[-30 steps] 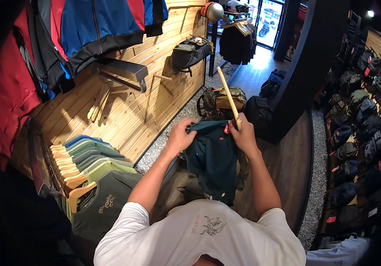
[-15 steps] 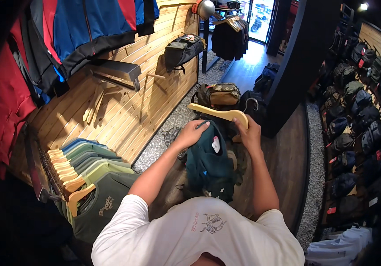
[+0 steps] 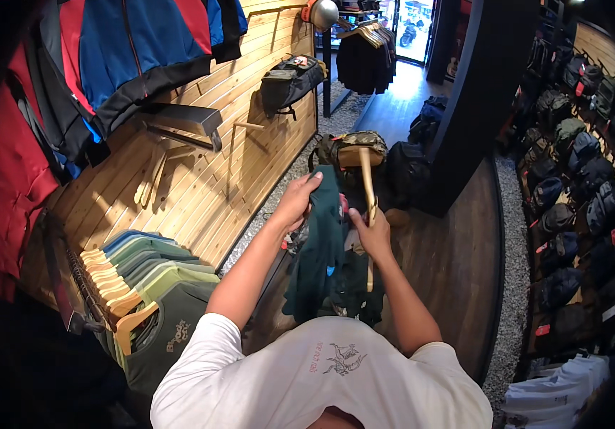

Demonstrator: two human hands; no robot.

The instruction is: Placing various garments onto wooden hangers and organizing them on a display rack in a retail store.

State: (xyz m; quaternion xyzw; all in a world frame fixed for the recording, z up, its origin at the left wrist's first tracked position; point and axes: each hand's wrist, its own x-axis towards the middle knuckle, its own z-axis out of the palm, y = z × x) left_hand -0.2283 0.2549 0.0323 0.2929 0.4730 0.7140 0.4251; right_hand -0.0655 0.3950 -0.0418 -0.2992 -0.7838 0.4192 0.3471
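Observation:
A dark green shirt (image 3: 316, 250) hangs in front of me, its upper edge pinched in my left hand (image 3: 294, 204), thumb on top. A pale wooden clothes hanger (image 3: 367, 179) stands upright in my right hand (image 3: 373, 234), fingers wrapped round it near its middle. One hanger arm points away from me, and a narrow wooden part shows below the hand. My right thumb lies close to the shirt's opening, where a small reddish tag (image 3: 344, 205) shows; whether the thumb touches cloth I cannot tell.
At the left, green and blue shirts hang on wooden hangers along a rail (image 3: 85, 286). Jackets (image 3: 139, 57) hang above it by a wood-plank wall. Backpacks (image 3: 364, 143) stand on the floor ahead. A dark pillar (image 3: 472, 107) and shelves of bags (image 3: 579, 179) are at the right.
The hanger has turned from lying crosswise to pointing away from me, and my right hand has moved left and down, closer to the shirt. My left hand has shifted slightly left, narrowing the shirt.

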